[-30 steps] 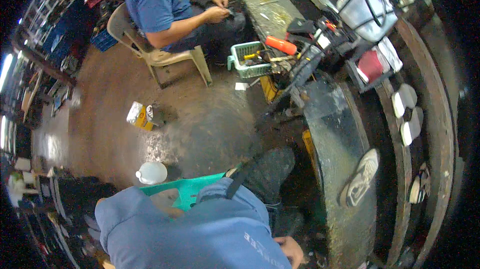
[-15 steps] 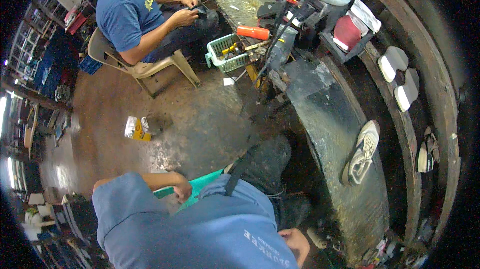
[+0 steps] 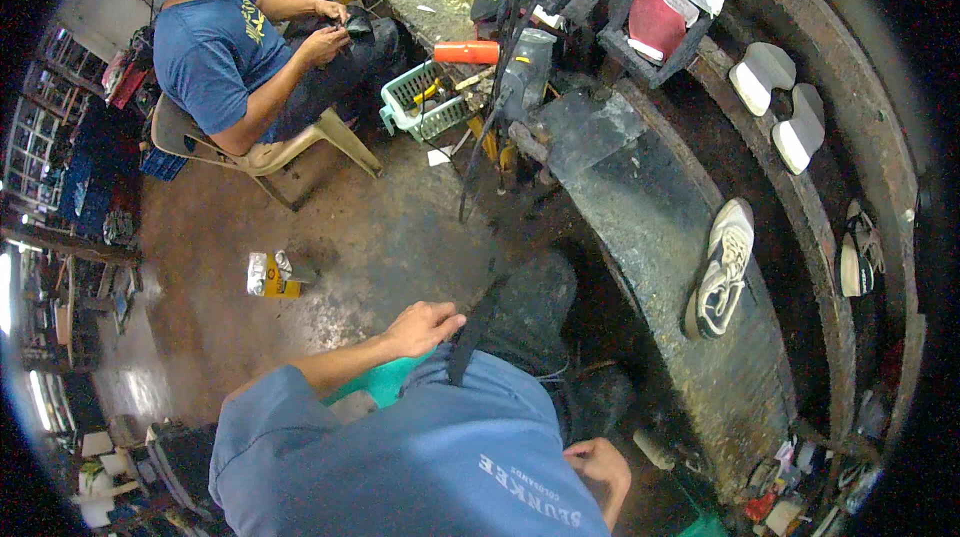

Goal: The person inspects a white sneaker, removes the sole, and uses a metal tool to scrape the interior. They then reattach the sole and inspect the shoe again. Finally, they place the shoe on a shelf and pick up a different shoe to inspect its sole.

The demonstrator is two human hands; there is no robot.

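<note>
My left hand [image 3: 428, 328] is above my lap, beside the black strap [image 3: 462, 347], with fingers loosely bent and nothing visible in them. My right hand [image 3: 597, 467] is low by my right hip, fingers curled against the blue shirt; what they hold, if anything, is hidden. A teal seat [image 3: 385, 380] shows beneath me. To my right, a white lace-up shoe [image 3: 720, 267] lies on a worn bench [image 3: 650, 237]. A pair of white sole-like pieces [image 3: 800, 127] and another shoe [image 3: 857, 252] sit on the wooden rails further right.
A co-worker in blue [image 3: 215, 67] sits on a beige chair [image 3: 340, 142], both hands on a dark piece. Ahead are a mint basket [image 3: 405, 97], an orange cylinder [image 3: 466, 52] and a crate holding red and white items [image 3: 650, 37]. A yellow carton [image 3: 280, 282] stands on the floor.
My left hand has risen from down by the teal seat to above my lap. The view has swung, so the bench and co-worker sit higher and further left in the picture.
</note>
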